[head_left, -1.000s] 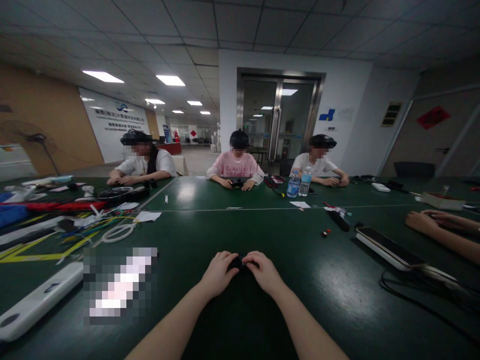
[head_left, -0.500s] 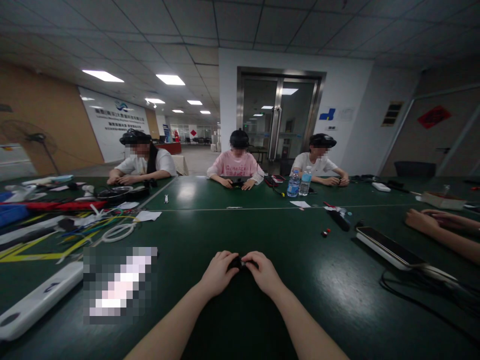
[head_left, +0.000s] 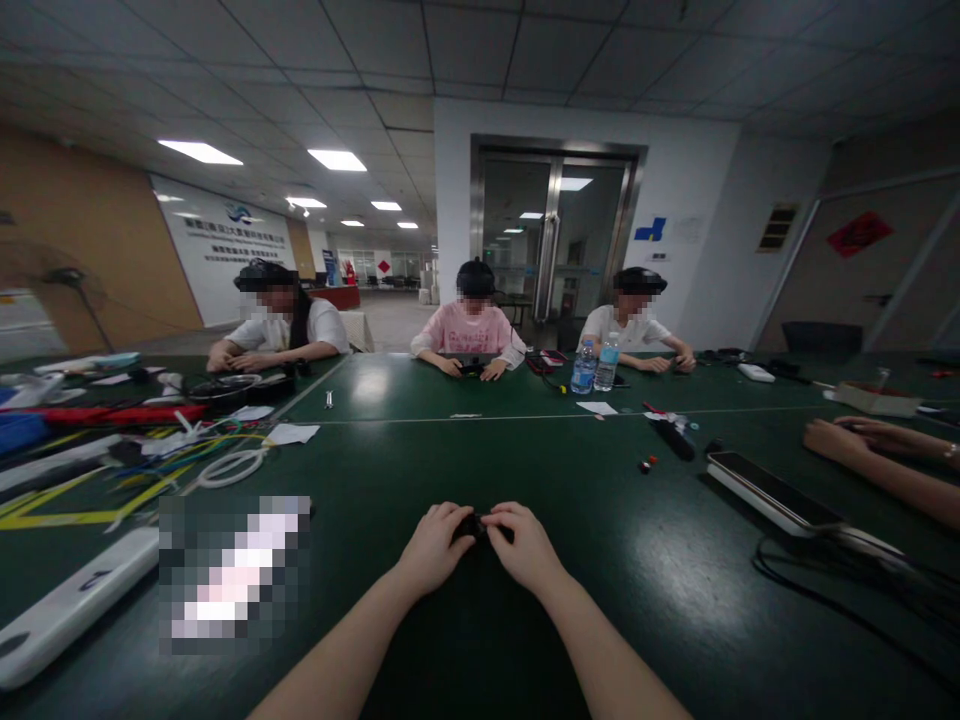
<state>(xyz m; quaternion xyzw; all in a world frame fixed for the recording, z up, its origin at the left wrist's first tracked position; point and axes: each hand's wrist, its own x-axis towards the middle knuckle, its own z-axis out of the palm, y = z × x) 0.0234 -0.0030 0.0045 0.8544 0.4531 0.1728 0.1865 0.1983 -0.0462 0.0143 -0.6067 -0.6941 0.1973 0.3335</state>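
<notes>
Both my hands meet over the green table in front of me, around a small black object (head_left: pixel 472 524) whose kind I cannot make out. My left hand (head_left: pixel 433 547) grips it from the left between thumb and fingers. From the other side, my right hand (head_left: pixel 523 545) pinches at its right end with thumb and index finger. The fingers cover much of the object, and whether my right fingertips hold a separate small piece cannot be seen.
To the left lie a blurred-out bright phone-shaped thing (head_left: pixel 240 575), a white power strip (head_left: pixel 79 605) and tangled cables (head_left: pixel 232 466). A phone (head_left: pixel 772 490) rests at right, near another person's hands (head_left: pixel 840 440). Across the table sit three people behind water bottles (head_left: pixel 584 368).
The whole view has shifted slightly to the left. My hands stay around the small black object, with only a slight change in the right fingertips.
</notes>
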